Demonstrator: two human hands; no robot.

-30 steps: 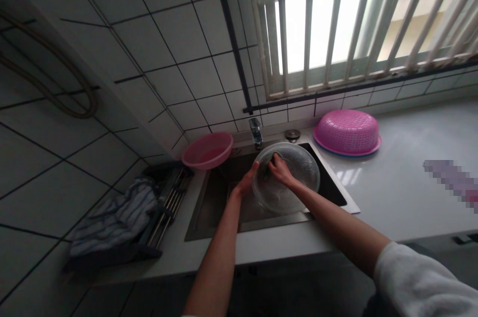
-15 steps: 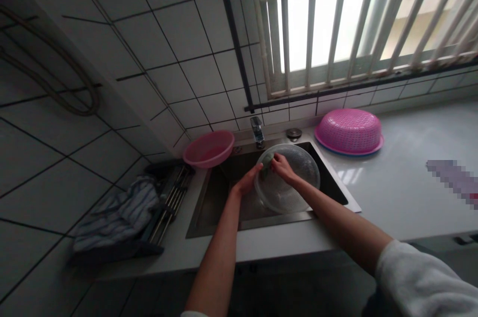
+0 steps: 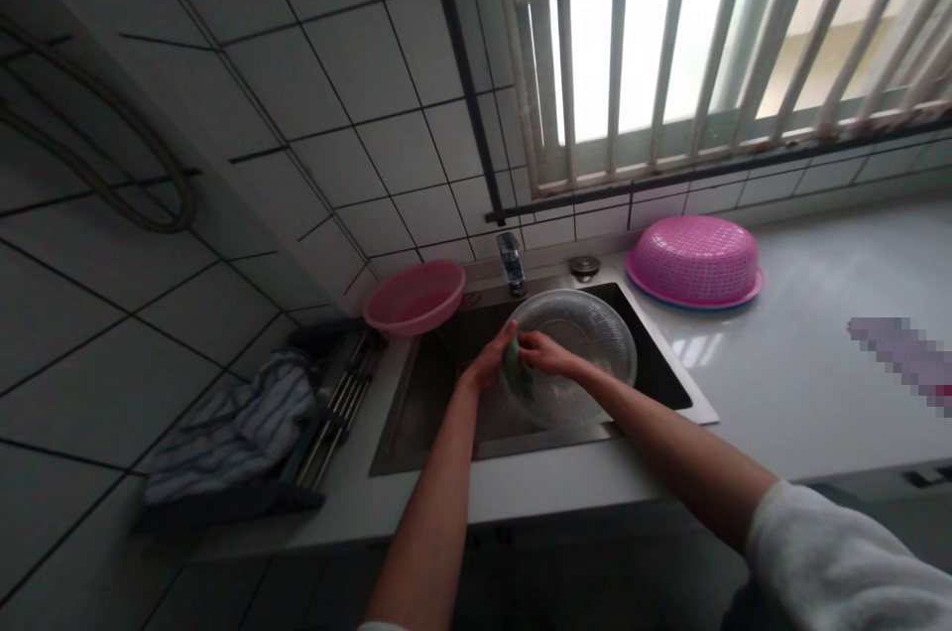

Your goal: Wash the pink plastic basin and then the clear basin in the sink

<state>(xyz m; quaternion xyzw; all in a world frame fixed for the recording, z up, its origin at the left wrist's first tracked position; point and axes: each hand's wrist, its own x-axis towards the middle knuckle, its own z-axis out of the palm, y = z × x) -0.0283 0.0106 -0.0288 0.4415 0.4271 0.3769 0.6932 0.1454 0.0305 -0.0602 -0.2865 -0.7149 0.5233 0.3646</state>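
Note:
A translucent basin (image 3: 584,338) with a finely patterned surface is held tilted over the right part of the steel sink (image 3: 438,413). My left hand (image 3: 489,363) grips it by the left rim, the thumb on top. A green cloth (image 3: 515,365) lies against that same rim, beside my left fingers. The fingers of my right hand (image 3: 546,353) are closed on the cloth and press it to the basin. Part of the cloth is hidden behind my fingers.
A faucet (image 3: 511,264) rises behind the sink, with a drain strainer (image 3: 584,266) to its right. One pink basin (image 3: 416,299) rests at the left corner. An upturned pink colander (image 3: 695,259) sits on the right counter. A striped cloth (image 3: 238,428) drapes a rack at left.
My right hand has slid left and slightly down with the green cloth, from the basin's upper left to its left rim. The basin's surface has turned or tilted a little.

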